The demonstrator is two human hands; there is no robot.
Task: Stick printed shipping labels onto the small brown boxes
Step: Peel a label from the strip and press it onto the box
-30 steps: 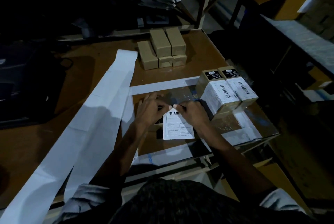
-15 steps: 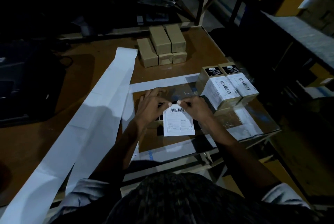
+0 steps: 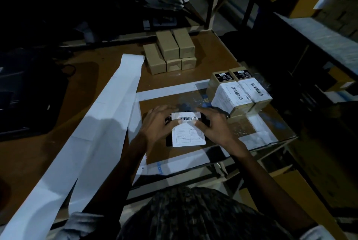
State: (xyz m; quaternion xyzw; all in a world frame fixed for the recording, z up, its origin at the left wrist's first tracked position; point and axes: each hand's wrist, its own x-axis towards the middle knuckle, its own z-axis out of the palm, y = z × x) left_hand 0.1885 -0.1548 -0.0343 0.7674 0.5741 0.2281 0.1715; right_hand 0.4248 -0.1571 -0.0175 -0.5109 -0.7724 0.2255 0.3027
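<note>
At the centre of the frame, the left hand (image 3: pixel 157 121) and right hand (image 3: pixel 213 125) press a shipping label (image 3: pixel 188 131) down with spread fingers and thumbs onto a small box that is mostly hidden beneath it. Uneven thumb pressure could trap a crease or skew the label (the lower half looks not yet stuck). Right of centre sit two labelled boxes (image 3: pixel 240 92); five plain brown boxes (image 3: pixel 170 53) wait above. A backing strip (image 3: pixel 93 131) crosses the taped wooden table (image 3: pixel 58 154); surrounding shelving is dark.
</note>
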